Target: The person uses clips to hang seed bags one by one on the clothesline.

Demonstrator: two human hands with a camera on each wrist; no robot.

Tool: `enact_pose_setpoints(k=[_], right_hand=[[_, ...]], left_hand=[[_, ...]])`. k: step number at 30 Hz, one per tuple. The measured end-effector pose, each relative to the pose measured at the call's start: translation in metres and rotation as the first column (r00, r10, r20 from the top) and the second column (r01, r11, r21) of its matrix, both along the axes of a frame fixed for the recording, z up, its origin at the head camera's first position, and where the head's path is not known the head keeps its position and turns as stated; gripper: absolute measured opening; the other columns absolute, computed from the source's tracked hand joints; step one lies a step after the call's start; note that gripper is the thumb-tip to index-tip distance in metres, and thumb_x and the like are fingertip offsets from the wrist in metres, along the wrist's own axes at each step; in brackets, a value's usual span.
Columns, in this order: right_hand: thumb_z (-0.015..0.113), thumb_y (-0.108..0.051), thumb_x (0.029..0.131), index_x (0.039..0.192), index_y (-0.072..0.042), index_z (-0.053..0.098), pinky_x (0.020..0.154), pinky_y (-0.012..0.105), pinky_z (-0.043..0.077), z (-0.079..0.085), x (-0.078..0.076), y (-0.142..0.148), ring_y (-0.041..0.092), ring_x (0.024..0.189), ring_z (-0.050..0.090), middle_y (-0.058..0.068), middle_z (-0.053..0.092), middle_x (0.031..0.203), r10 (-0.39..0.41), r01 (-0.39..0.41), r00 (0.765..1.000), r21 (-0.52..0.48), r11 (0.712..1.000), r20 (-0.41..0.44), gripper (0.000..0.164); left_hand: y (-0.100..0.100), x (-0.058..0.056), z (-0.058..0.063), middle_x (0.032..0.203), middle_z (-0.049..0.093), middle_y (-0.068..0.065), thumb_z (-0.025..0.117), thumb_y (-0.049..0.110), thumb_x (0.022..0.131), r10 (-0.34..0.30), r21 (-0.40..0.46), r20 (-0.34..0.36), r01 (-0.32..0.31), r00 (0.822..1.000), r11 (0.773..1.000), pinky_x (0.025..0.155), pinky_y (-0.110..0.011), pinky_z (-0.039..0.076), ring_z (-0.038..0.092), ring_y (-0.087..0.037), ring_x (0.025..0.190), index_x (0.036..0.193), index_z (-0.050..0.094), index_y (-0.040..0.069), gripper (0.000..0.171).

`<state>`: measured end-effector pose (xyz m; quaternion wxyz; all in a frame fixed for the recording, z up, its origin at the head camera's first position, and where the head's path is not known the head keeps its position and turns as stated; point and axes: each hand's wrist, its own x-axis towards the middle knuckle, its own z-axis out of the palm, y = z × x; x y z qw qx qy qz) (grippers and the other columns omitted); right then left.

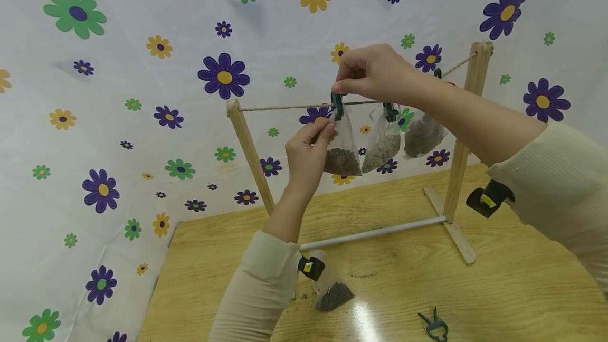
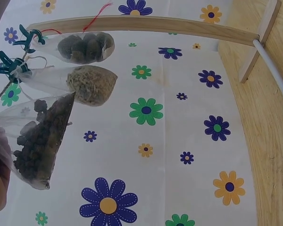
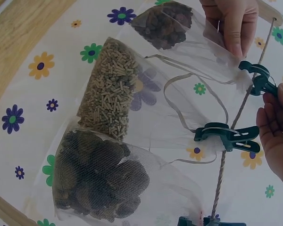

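Observation:
At the rope my right hand pinches the handles of a dark green spring clip. Just below, my left hand holds the gathered top of a sheer drawstring bag of dark brown chunks between thumb and fingers. In the right wrist view, the clip's jaws sit at the rope and the bag's top edge. Beside it hang a bag of pale pellets and a mesh bag of large dark lumps, each by its own green clip on the rope.
The rope runs between two wooden posts, joined low down by a white rod. On the wooden table lie a bag of fine dark grains and a loose green clip. Behind stands a flower-print sheet.

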<state>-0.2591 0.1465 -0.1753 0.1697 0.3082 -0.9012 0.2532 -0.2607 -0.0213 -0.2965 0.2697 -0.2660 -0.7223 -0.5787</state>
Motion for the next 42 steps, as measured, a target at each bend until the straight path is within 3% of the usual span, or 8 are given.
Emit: enact_pose_setpoints(k=[10,14,20,26,31,38,42], right_hand=[[0.059,-0.022,0.089,0.086,-0.007,0.063,0.058,0.023,0.04,0.005,0.004,0.0,0.014,0.062,0.052,0.003,0.063,0.075,0.002,-0.002,1.0,0.021,1.0,0.025,0.015],[0.061,-0.021,0.087,0.089,-0.006,0.063,0.06,0.024,0.044,0.006,0.006,0.0,0.014,0.065,0.055,0.004,0.064,0.078,0.027,-0.028,0.999,0.033,0.999,0.028,0.015],[0.066,-0.03,0.083,0.109,-0.003,0.058,0.08,0.031,0.049,0.007,0.009,0.0,0.017,0.087,0.06,0.009,0.065,0.096,0.027,-0.039,0.99,0.086,0.995,0.137,0.039],[0.066,-0.034,0.082,0.114,-0.001,0.056,0.081,0.032,0.049,0.007,0.016,0.0,0.019,0.091,0.059,0.01,0.063,0.099,0.001,-0.024,0.982,0.121,0.992,0.187,0.047],[0.064,-0.036,0.083,0.114,-0.002,0.055,0.081,0.032,0.048,0.003,0.025,0.006,0.018,0.09,0.058,0.008,0.063,0.1,-0.021,0.003,0.989,0.128,0.992,0.146,0.047],[0.068,-0.029,0.081,0.1,-0.003,0.061,0.068,0.029,0.049,-0.01,0.04,0.013,0.015,0.074,0.06,0.005,0.067,0.085,-0.011,0.008,1.0,0.116,0.993,0.028,0.033],[0.069,-0.026,0.081,0.091,-0.004,0.062,0.062,0.025,0.048,-0.021,0.049,0.018,0.01,0.065,0.056,0.002,0.065,0.076,0.026,-0.024,1.0,0.128,0.991,-0.014,0.025]], left_hand=[[-0.004,0.0,0.003,0.083,0.066,-0.013,0.058,0.017,0.088,0.031,-0.027,-0.093,-0.033,0.995,0.999,0.07,-0.023,0.051,0.064,-0.018,0.076,0.094,0.068,-0.003,0.023],[-0.005,0.001,0.003,0.083,0.066,-0.013,0.058,0.016,0.088,0.038,-0.03,-0.097,-0.041,0.995,0.999,0.07,-0.022,0.051,0.064,-0.018,0.076,0.094,0.068,-0.003,0.022],[-0.007,0.003,0.003,0.087,0.067,-0.013,0.058,0.017,0.088,0.04,-0.022,-0.034,-0.041,0.999,0.999,0.073,-0.022,0.051,0.064,-0.017,0.08,0.099,0.067,-0.001,0.023],[-0.01,0.004,0.002,0.09,0.068,-0.013,0.06,0.018,0.087,0.019,-0.027,0.034,-0.018,0.999,0.999,0.069,-0.018,0.049,0.063,-0.018,0.078,0.101,0.066,-0.001,0.024],[-0.015,0.007,-0.002,0.092,0.068,-0.01,0.062,0.018,0.087,0.039,-0.101,0.022,-0.037,0.999,0.994,0.068,-0.02,0.05,0.062,-0.015,0.077,0.1,0.067,0.002,0.022],[-0.027,0.018,-0.012,0.093,0.068,-0.005,0.063,0.027,0.085,0.014,-0.101,0.178,0.004,0.984,0.995,0.069,-0.023,0.05,0.06,-0.011,0.076,0.1,0.068,0.009,0.024],[-0.036,0.028,-0.021,0.091,0.068,-0.003,0.064,0.028,0.085,0.036,-0.148,0.211,-0.004,0.977,0.989,0.069,-0.027,0.05,0.06,-0.01,0.076,0.097,0.069,0.01,0.022]])
